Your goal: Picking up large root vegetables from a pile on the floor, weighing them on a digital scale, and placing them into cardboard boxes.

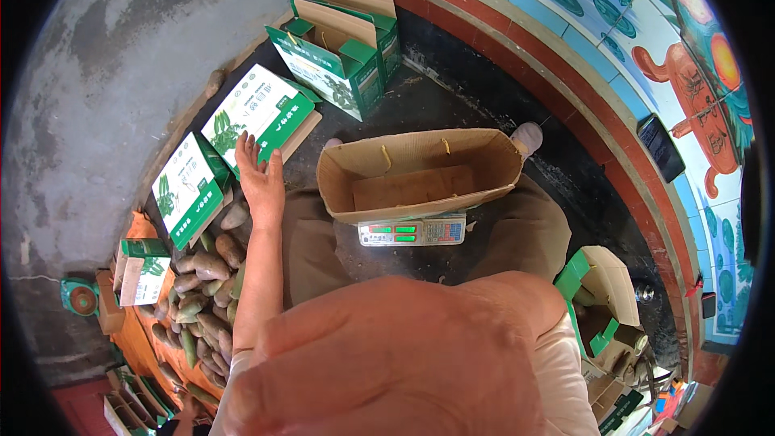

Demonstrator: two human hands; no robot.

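Observation:
My left hand (260,182) is raised at the near side of a white-and-green carton (254,109), fingers spread and nothing in them. Whether it touches the carton, I cannot tell. Very close and large at the bottom, my right hand (387,363) is blurred; its fingers cannot be made out clearly. Between my knees an open cardboard box (420,163) with yellow cord handles holds nothing that shows. It stands on or just behind a digital scale (412,231) with lit green displays. Left of my forearm lies a heap of long green-brown root vegetables (211,266).
More green cartons (335,56) stand open at the back. Another carton (186,186) and a small box (144,270) are left. An open carton (601,299) stands by my right side. A phone (660,147) leans by the tiled wall. Another person's arm (187,418) shows lower left.

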